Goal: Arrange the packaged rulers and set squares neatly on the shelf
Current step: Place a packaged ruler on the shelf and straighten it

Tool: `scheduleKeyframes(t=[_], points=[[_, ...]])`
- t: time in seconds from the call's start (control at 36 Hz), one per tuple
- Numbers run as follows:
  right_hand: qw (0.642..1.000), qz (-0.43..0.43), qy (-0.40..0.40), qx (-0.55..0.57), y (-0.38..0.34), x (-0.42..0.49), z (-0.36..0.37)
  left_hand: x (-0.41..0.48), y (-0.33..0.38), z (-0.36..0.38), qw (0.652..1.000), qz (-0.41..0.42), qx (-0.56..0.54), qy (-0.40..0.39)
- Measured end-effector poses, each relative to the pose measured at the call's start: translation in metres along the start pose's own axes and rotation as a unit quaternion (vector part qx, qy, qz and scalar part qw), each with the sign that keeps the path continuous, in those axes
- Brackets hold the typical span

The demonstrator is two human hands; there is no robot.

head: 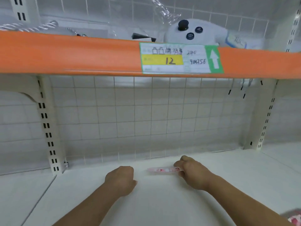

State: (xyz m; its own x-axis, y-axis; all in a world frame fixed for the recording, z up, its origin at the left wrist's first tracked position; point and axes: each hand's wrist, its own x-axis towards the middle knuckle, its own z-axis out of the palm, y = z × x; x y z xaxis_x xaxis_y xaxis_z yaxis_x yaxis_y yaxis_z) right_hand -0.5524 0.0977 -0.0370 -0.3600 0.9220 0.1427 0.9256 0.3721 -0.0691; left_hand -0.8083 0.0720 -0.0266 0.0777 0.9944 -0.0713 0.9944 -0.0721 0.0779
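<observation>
Plainly, the white shelf (162,201) takes up most of the view, closed at the rear by a wire grid (130,119) and topped by an orange rail (81,53) with a price label (179,58). A white plush toy (192,30) sits on the level above. Both forearms reach in over the front edge. The left hand (121,180) is curled into a fist with nothing visible in it, probably waiting to steady or square things. The right hand (193,173) pinches the right end of a packaged ruler (162,170), which lies flat near the back edge, roughly parallel to it, likely so it lines up with the grid. It is slim, pink and glossy (the print is too blurred to read). Another pink packet (294,220) peeks in at the front right corner.
</observation>
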Motion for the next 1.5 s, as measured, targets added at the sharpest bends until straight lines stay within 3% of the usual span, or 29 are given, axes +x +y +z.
scheduleKeyframes(t=[0.42, 0.97, 1.5], points=[[0.996, -0.061, -0.013, 0.068, 0.040, 0.028, 0.030, -0.009, 0.047, 0.008, 0.995, -0.102, 0.001, -0.014], [0.988, -0.090, -0.006, 0.125, 0.048, 0.034, 0.041, -0.015, 0.046, 0.010, 0.993, -0.113, 0.012, -0.008], [0.993, -0.089, -0.007, 0.082, 0.034, 0.034, 0.031, -0.024, 0.038, 0.005, 0.991, -0.130, 0.009, -0.003]])
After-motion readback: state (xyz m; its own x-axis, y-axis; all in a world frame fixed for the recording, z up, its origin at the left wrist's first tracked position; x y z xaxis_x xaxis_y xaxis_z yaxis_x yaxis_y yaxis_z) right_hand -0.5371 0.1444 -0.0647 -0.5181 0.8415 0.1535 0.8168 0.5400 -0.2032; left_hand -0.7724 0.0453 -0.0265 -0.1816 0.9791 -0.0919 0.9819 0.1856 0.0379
